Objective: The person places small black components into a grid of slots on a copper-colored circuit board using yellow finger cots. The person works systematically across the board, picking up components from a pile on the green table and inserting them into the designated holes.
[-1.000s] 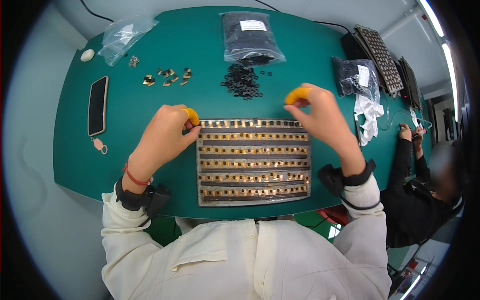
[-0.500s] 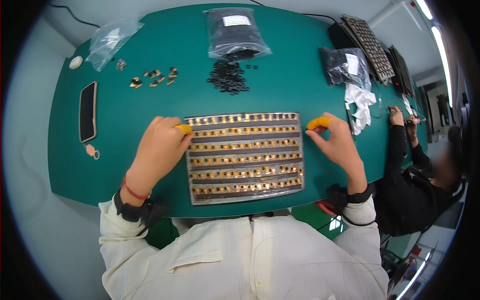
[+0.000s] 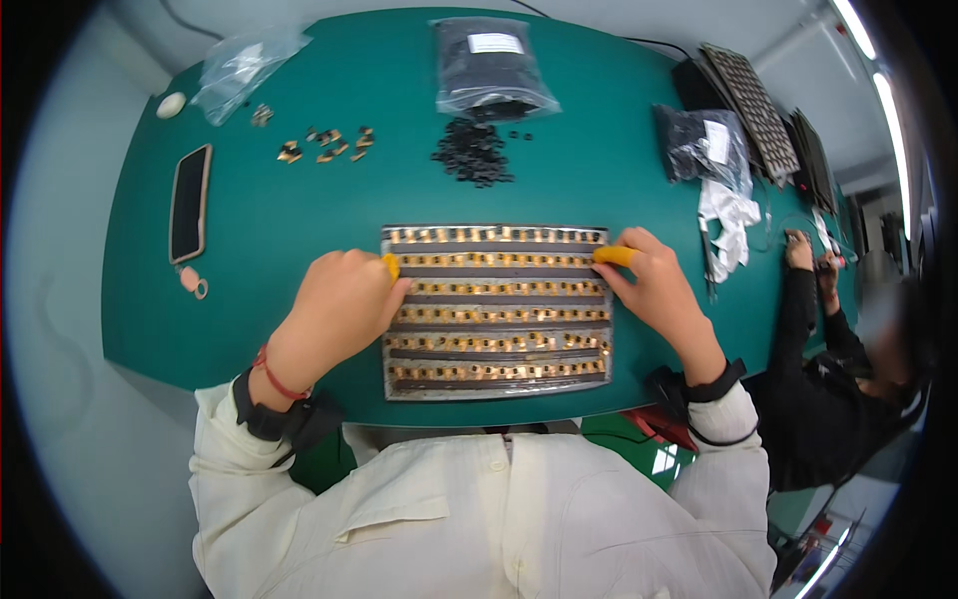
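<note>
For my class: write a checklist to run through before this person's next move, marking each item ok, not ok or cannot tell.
1. Left hand at the left edge of the tray: ok.
2. Right hand at its right edge: ok.
3. Firm grip on both sides: cannot tell.
4. Black parts pile apart from the tray: ok.
5. No gold-and-black pieces loose on the table: not ok.
6. Every piece in the rows properly seated: cannot tell, too small.

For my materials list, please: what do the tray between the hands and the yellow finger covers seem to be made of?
Tray: probably metal, with a dull grey, mottled finish and faint glints. Yellow finger covers: perhaps rubber or latex, looking mostly matt and close-fitting; the exact material stays uncertain.
</note>
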